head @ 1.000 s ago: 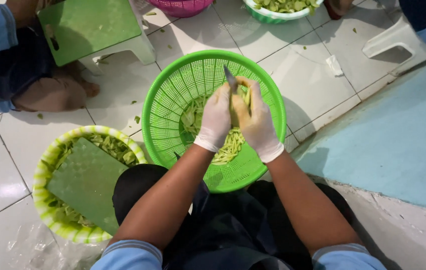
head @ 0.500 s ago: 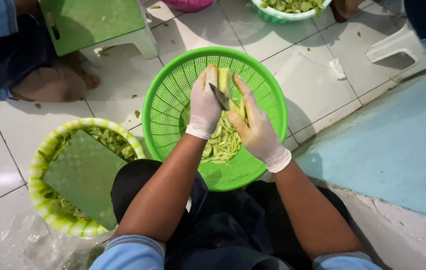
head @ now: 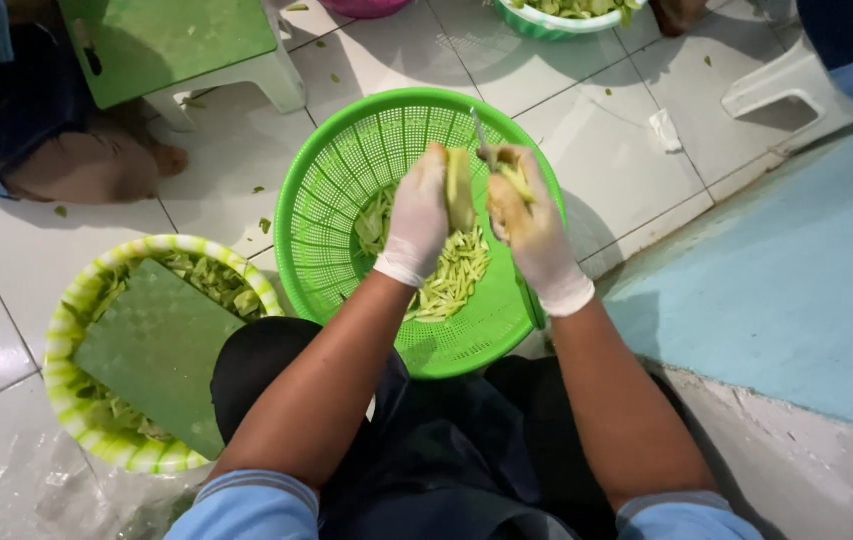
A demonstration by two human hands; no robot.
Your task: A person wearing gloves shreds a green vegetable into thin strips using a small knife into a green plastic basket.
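Change: both hands now side by side, level above basket.
Left hand (head: 419, 215): gloved, gripping pale green fruit piece (head: 459, 187).
Right hand (head: 529, 222): gloved, closed around knife (head: 483, 140).
Green basket (head: 336, 190): beneath hands, shreds (head: 451, 275) inside.

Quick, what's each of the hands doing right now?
Left hand: closed on a pale green fruit piece.
Right hand: closed on a small knife, above the green basket.

A white tiled floor (head: 226, 190) is observed; a striped basin (head: 66, 340), a stool (head: 281, 80) and green scraps (head: 264, 225) are borne.
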